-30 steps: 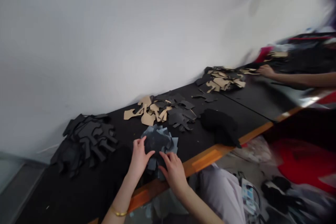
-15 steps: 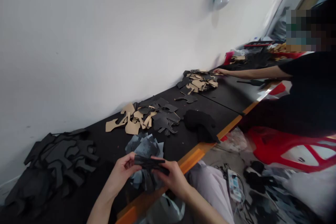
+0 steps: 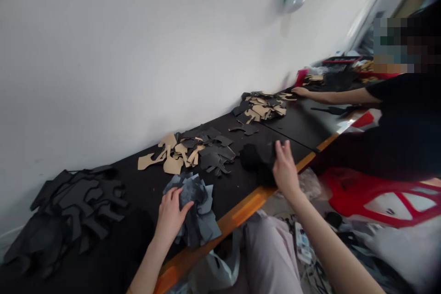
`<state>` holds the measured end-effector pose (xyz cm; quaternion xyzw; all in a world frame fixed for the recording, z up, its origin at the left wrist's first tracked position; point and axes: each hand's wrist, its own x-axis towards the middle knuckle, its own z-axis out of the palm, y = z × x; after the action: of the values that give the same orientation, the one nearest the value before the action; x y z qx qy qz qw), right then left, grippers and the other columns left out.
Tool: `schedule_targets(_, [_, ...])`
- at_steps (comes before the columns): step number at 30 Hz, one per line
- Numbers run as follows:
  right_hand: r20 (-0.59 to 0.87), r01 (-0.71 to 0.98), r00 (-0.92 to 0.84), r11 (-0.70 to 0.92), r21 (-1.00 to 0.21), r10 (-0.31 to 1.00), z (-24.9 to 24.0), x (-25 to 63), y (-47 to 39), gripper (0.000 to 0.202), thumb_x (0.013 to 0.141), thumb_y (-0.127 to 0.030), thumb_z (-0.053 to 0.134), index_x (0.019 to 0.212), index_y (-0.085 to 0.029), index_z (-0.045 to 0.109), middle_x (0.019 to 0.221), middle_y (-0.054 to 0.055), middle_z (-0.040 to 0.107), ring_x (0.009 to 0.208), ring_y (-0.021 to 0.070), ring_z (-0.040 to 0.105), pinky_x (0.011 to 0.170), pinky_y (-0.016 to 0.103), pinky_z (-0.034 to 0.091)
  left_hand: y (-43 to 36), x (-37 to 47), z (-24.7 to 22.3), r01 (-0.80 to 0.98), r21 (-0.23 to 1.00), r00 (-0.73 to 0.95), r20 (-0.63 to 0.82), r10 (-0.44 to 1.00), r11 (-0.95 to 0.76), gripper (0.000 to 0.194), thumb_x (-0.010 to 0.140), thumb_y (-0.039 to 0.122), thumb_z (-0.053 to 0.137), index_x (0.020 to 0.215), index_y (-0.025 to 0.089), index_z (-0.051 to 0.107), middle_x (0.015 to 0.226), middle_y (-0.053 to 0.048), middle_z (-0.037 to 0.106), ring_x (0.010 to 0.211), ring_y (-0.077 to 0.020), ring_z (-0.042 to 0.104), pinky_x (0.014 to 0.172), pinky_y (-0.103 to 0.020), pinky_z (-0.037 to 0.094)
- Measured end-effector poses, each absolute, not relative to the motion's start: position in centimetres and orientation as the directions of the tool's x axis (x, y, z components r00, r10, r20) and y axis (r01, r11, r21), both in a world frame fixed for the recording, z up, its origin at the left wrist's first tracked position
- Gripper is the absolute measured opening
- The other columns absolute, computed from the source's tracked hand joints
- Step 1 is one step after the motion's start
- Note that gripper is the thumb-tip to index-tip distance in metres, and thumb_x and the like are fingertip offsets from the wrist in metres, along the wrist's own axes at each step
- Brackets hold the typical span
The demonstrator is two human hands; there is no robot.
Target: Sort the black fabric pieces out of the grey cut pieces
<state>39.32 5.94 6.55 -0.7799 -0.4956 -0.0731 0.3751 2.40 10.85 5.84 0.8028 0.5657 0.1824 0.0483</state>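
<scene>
My left hand (image 3: 173, 213) rests on a loose pile of blue-grey cut pieces (image 3: 206, 220), thumb and fingers apart, near the table's front edge. Farther right, my right hand (image 3: 285, 170) is at a heap of black pieces (image 3: 250, 156). Its fingers are closed on a black piece that is blurred and hard to tell from the heap. Behind the blue-grey pile lies a mixed pile of tan and black cut pieces (image 3: 174, 164).
Dark cut shapes (image 3: 81, 200) are heaped at the left of the black table. Another tan and black pile (image 3: 262, 109) lies farther back, near a co-worker's hand (image 3: 300, 92). A red plastic chair (image 3: 358, 197) and a power strip (image 3: 303, 243) are at the right below.
My hands held a dark piece together over the blue-grey pile; now they are apart. The right moved right to the black heap, the left down onto the pile. The co-worker's hand shifted right.
</scene>
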Motion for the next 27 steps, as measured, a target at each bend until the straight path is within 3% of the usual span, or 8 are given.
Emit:
schedule_targets(3, [0.298, 0.854, 0.502, -0.412, -0.316, 0.812, 4.5, 39.5, 7.2, 0.054, 0.089, -0.018, 0.044, 0.141, -0.005, 0.034, 0.146, 0.031, 0.029, 0.133, 0.0394, 0.034, 0.098, 0.057, 0.038, 10.7, 3.7, 5.2, 0.929, 0.134, 0.31, 0.222, 0.924, -0.344, 0.054, 0.081, 0.042, 0.058, 0.124, 0.011, 0.052, 0.126, -0.018, 0.054, 0.114, -0.0354, 0.05, 0.085, -0.044, 0.046])
schedule_targets(7, [0.266, 0.858, 0.499, -0.428, -0.283, 0.825, 3.2, 39.1, 7.2, 0.073, 0.084, -0.035, 0.06, 0.143, -0.005, 0.03, 0.143, 0.032, 0.033, 0.135, 0.0438, 0.025, 0.1, 0.061, 0.032, 10.8, 4.2, 4.7, 0.938, 0.101, 0.301, 0.238, 0.923, -0.332, 0.056, 0.08, 0.042, 0.059, 0.125, 0.01, 0.052, 0.125, -0.019, 0.055, 0.114, -0.0355, 0.049, 0.085, -0.044, 0.045])
schedule_targets(12, [0.429, 0.846, 0.376, -0.114, -0.522, 0.821, 4.0, 35.8, 5.4, 0.062, 0.09, -0.035, 0.049, 0.147, -0.023, 0.027, 0.156, 0.015, 0.014, 0.142, 0.0366, 0.007, 0.106, 0.058, 0.026, 10.5, 4.2, 5.6, 0.897, 0.329, 0.201, 0.291, 0.935, -0.295, 0.056, 0.076, 0.035, 0.061, 0.126, 0.014, 0.049, 0.122, -0.018, 0.055, 0.117, -0.0365, 0.046, 0.09, -0.051, 0.042])
schedule_targets(15, [0.39, 0.561, 0.275, 0.183, -0.807, 0.879, 4.2, 30.7, 3.9, 0.052, 0.09, -0.042, 0.046, 0.139, -0.024, 0.043, 0.147, 0.012, 0.038, 0.136, 0.0292, 0.032, 0.108, 0.049, 0.03, 10.2, 3.7, 6.4, 0.649, 0.707, 0.097, 0.289, 0.952, -0.281, 0.064, 0.074, 0.041, 0.063, 0.129, 0.017, 0.041, 0.122, -0.016, 0.053, 0.116, -0.0318, 0.049, 0.093, -0.049, 0.042])
schedule_targets(18, [0.14, 0.05, 0.031, 0.138, -0.989, 0.99, 4.7, 24.9, 2.1, 0.057, 0.087, -0.053, 0.049, 0.136, -0.023, 0.047, 0.14, 0.012, 0.048, 0.13, 0.0256, 0.043, 0.107, 0.044, 0.034, 9.4, 3.5, 6.9, 0.241, 0.953, 0.068, 0.173, 0.983, -0.185, 0.067, 0.073, 0.043, 0.065, 0.13, 0.021, 0.035, 0.121, -0.013, 0.052, 0.113, -0.026, 0.054, 0.091, -0.041, 0.046])
schedule_targets(21, [0.007, -0.302, -0.215, -0.059, -0.952, 0.977, 5.1, 20.2, 1.0, 0.073, 0.077, -0.058, 0.062, 0.138, -0.024, 0.04, 0.138, 0.012, 0.05, 0.123, 0.0246, 0.051, 0.099, 0.04, 0.042, 7.8, 4.2, 7.2, 0.153, 0.976, 0.094, 0.141, 0.985, -0.155, 0.073, 0.068, 0.04, 0.07, 0.129, 0.023, 0.034, 0.122, -0.012, 0.05, 0.114, -0.0256, 0.052, 0.09, -0.039, 0.047])
schedule_targets(25, [-0.04, -0.315, -0.211, -0.107, -0.943, 0.977, 4.4, 16.7, 0.7, 0.049, 0.072, -0.06, 0.065, 0.097, -0.019, 0.059, 0.087, 0.004, 0.068, 0.078, 0.0185, 0.065, 0.069, 0.03, 0.051, 5.9, 4.8, 8.5, 0.464, 0.85, 0.13, 0.213, 0.969, -0.249, 0.08, 0.062, 0.034, 0.077, 0.13, 0.023, 0.037, 0.119, -0.011, 0.05, 0.114, -0.0276, 0.05, 0.097, -0.046, 0.04])
schedule_targets(27, [-0.121, -0.303, -0.195, -0.177, -0.937, 0.973, 3.6, 16.1, 0.6, 0.047, 0.074, -0.065, 0.059, 0.081, -0.019, 0.055, 0.064, -0.002, 0.059, 0.049, 0.0103, 0.052, 0.045, 0.021, 0.041, 5.7, 4.1, 9.5, 0.565, 0.767, 0.216, 0.216, 0.952, -0.303, 0.073, 0.065, 0.038, 0.076, 0.129, 0.023, 0.043, 0.119, -0.01, 0.051, 0.111, -0.0276, 0.052, 0.098, -0.047, 0.039])
